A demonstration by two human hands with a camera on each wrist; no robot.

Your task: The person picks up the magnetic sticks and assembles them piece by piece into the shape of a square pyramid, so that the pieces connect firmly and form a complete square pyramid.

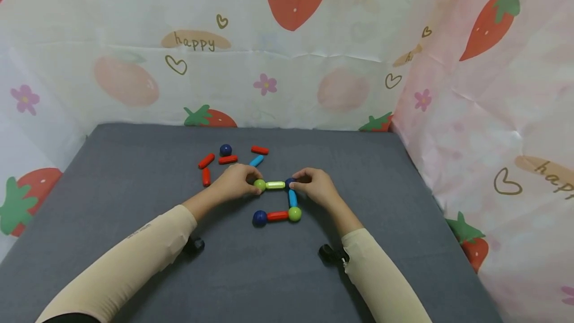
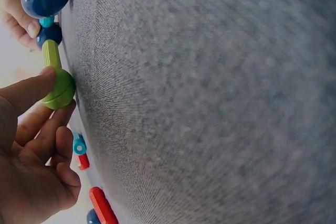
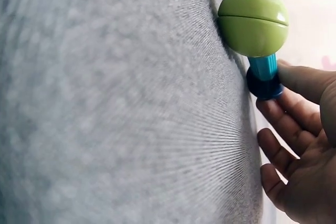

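Rod-and-ball chain (image 1: 277, 216) on the table (image 1: 358, 163) looks light, stiff and slick, best taken gently right where my left hand (image 1: 234, 181) pinches the far green ball (image 1: 259, 184) and my right hand (image 1: 318, 187) the dark blue ball (image 1: 288, 183) across the yellow-green rod (image 1: 275, 185).

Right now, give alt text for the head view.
Left fingers pinch a green ball, right fingers a blue ball, with a yellow-green rod between, in a U-shaped chain. Loose rods and another ball lie beyond on gray cloth.
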